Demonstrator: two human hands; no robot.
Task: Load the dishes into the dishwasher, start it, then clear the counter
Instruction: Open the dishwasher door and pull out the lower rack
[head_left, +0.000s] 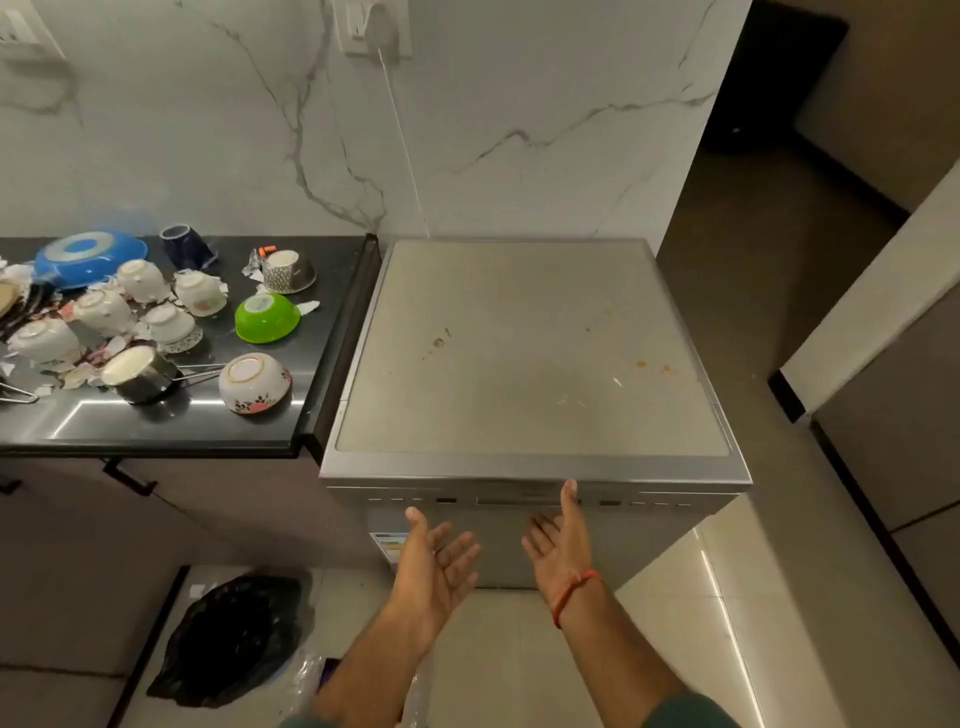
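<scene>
Worktop (171, 421), black: upturned dishes incl. blue bowl (89, 258) nr back edge, green bowl (267, 317) and floral bowl (254, 383) twd right edge. Dishwasher (530, 358): just right of worktop, door closed, top bare w/ stains. Black bag (234, 636) on floor, front-left. Left hand (436, 564), right hand (558, 545): palms up, fingers spread, holding nothing, before dishwasher front; right fingertip at top edge.

Two bare forearms are seen, dark green sleeves pushed up near the elbows. A thin red-orange thread bracelet (573, 592) is worn on the right wrist.
</scene>
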